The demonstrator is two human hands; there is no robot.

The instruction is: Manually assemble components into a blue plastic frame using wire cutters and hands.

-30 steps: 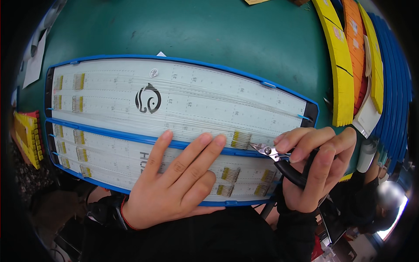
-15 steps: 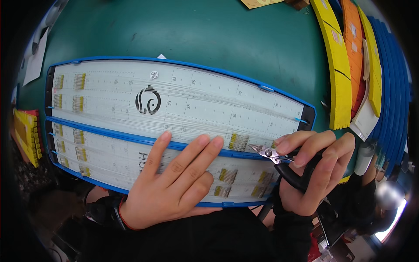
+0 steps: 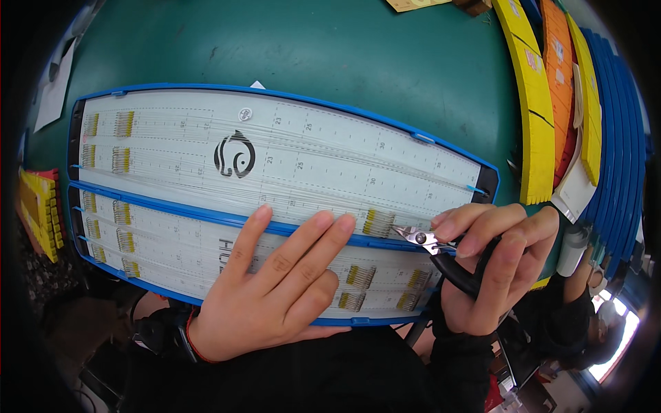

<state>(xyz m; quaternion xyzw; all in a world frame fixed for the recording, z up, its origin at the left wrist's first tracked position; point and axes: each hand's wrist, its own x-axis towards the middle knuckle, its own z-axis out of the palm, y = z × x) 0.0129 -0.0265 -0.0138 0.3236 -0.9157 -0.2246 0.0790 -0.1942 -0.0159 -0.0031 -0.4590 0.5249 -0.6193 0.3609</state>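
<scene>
A long blue hinged box (image 3: 323, 111) lies open before me, with pale printed panels and thin clear lines strung along them. My left hand (image 3: 275, 286) rests flat over the near panel and the middle hinge edge, fingers spread, fingertips on the lines. In my right hand (image 3: 506, 265) is a pair of small side cutters (image 3: 422, 238) with black handles. Their tips point left, close beside a row of small metal hooks (image 3: 379, 223) with yellow ends. Whether the tips touch a line, I cannot tell. More hook rows (image 3: 124, 124) sit at the box's left end.
A green work surface (image 3: 310, 51) extends beyond the box. Stacked yellow strips (image 3: 533, 117), orange strips (image 3: 558, 69) and blue trays (image 3: 620, 131) stand at the right. Yellow pieces (image 3: 38, 213) lie at far left. Another person (image 3: 564, 320) is at the right edge.
The side cutters have shifted slightly and their handles look closer together. My left hand stays in place on the lines. The person at the right edge has moved.
</scene>
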